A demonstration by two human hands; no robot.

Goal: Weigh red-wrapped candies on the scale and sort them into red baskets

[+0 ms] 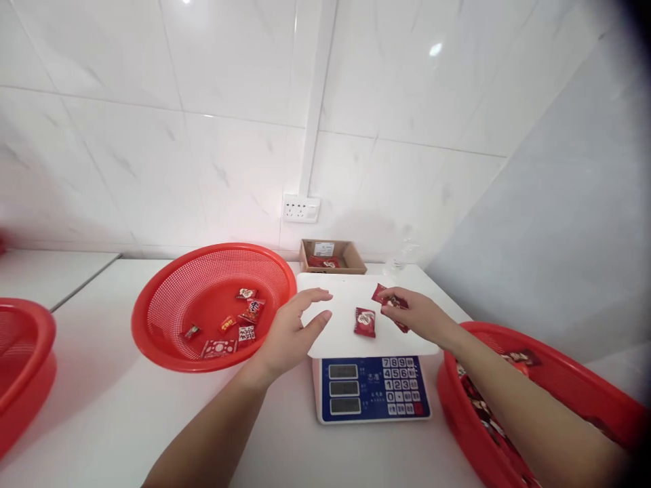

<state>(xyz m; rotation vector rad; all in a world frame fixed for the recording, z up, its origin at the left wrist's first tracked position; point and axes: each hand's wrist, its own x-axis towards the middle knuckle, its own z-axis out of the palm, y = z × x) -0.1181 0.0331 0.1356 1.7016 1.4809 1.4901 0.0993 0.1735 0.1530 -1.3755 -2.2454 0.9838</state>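
Observation:
A digital scale (375, 390) with a white weighing plate (338, 288) stands in front of me. On the plate lies a red wrapped snack packet (365, 322), flat and untouched. To its right, my right hand (409, 310) has its fingers closed on red snack packets (378, 292); the fingers partly cover them, so I cannot tell how many it grips. My left hand (298, 325) hovers at the plate's left edge, thumb and fingers apart, with nothing in it.
Left of the scale sits a red mesh basket (170, 301) with several small wrapped snacks. A fuller red basket (458, 413) is under my right forearm. Behind the scale stands a cardboard box (350, 259) with red packets. Another red basket (28, 379) is at far left; clear plastic (401, 256) lies by the wall.

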